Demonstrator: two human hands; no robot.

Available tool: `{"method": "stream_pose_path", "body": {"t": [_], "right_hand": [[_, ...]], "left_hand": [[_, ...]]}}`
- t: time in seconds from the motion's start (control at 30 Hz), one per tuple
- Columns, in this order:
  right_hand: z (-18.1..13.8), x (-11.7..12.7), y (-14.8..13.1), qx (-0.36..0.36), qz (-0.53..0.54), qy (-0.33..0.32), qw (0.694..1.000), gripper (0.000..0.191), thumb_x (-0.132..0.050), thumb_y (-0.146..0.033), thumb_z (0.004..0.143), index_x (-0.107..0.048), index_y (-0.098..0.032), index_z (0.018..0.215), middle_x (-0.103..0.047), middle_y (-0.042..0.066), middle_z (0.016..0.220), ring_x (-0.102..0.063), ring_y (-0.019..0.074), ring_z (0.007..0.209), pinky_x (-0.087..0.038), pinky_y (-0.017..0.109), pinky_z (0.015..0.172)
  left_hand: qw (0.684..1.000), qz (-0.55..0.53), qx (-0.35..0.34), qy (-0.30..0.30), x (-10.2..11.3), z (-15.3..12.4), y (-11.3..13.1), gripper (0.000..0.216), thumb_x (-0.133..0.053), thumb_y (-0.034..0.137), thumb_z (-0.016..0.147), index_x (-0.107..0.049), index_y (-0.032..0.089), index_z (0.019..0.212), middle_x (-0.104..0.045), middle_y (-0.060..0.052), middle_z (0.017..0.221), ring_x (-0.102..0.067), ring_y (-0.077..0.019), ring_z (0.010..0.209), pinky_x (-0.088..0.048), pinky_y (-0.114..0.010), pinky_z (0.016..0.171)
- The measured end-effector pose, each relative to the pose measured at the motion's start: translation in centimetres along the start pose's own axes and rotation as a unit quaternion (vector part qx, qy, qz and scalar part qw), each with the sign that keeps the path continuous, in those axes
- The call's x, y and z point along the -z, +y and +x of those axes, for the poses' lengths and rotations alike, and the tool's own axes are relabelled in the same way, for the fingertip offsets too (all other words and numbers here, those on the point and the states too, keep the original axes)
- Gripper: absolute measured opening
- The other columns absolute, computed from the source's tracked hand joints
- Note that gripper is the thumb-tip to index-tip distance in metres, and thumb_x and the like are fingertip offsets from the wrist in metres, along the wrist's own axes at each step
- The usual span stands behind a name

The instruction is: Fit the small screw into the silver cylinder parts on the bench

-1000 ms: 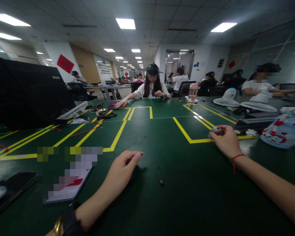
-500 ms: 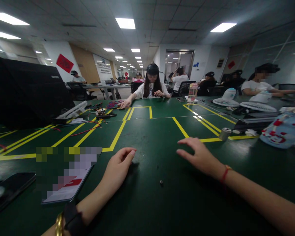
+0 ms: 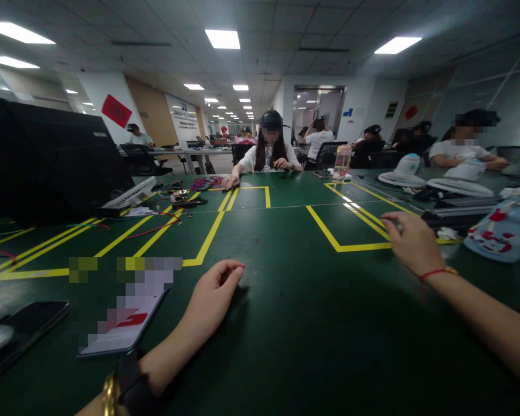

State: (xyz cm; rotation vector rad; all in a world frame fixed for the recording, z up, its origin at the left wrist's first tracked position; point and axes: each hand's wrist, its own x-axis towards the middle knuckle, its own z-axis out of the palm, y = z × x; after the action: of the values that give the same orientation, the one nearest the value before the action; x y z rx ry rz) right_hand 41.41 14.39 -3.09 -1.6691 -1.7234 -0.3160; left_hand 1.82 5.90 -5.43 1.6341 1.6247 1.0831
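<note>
My left hand rests on the green table mat near the middle, fingers loosely curled with the thumb against them and nothing visible inside. A black wristband and a gold bangle sit on that wrist. My right hand, with a red string on its wrist, reaches out to the right over the yellow tape line. I see it from the back with the fingers curved forward. Their tips, and whatever lies under them, are hidden.
A blurred card or booklet and a dark phone lie at the left. A large black case, wires and small parts are behind. A printed pouch, white fans and a bottle stand right. Other people sit at the far side.
My right hand swung in towards the middle, then back out to the yellow tape, where it covers the small metal cylinder. The tiny dark part on the mat no longer shows. My left hand barely moved.
</note>
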Motion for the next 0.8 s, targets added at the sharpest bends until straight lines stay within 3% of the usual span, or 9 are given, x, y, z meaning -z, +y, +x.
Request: {"method": "stream_pose_path", "body": {"t": [0.1,0.2,0.8], "right_hand": [[0.9,0.9,4.4,-0.058,-0.039,-0.012,0.998,0.029,-0.045,-0.033,0.084,-0.065,-0.013,0.090,-0.062,0.016,0.094,-0.054,0.0234,0.087,-0.035,0.034,0.077],[0.8,1.1,6.2,-0.087,-0.056,-0.023,0.994,0.030,-0.045,-0.035,0.083,-0.066,-0.016,0.091,-0.063,0.013,0.090,-0.054,0.0206,0.079,-0.034,0.032,0.071],[1.0,0.7,6.8,-0.192,0.008,-0.012,0.981,0.038,-0.051,-0.045,0.076,-0.070,-0.017,0.094,-0.063,0.012,0.090,-0.051,0.0191,0.075,-0.033,0.032,0.067]], "left_hand": [[1.000,0.006,-0.004,-0.001,-0.1,0.1,0.0,0.034,-0.049,0.046,0.082,-0.064,0.020,0.099,-0.064,-0.002,0.078,-0.057,-0.0195,0.071,-0.041,-0.029,0.063],[1.000,0.009,0.000,-0.001,-0.1,0.1,0.0,0.034,-0.050,0.046,0.081,-0.065,0.020,0.097,-0.064,-0.001,0.075,-0.057,-0.0196,0.069,-0.040,-0.028,0.061],[1.000,0.003,-0.010,-0.010,-0.1,0.0,0.1,0.031,-0.049,0.043,0.082,-0.065,0.020,0.095,-0.065,-0.002,0.079,-0.057,-0.0195,0.072,-0.042,-0.029,0.066]]}}
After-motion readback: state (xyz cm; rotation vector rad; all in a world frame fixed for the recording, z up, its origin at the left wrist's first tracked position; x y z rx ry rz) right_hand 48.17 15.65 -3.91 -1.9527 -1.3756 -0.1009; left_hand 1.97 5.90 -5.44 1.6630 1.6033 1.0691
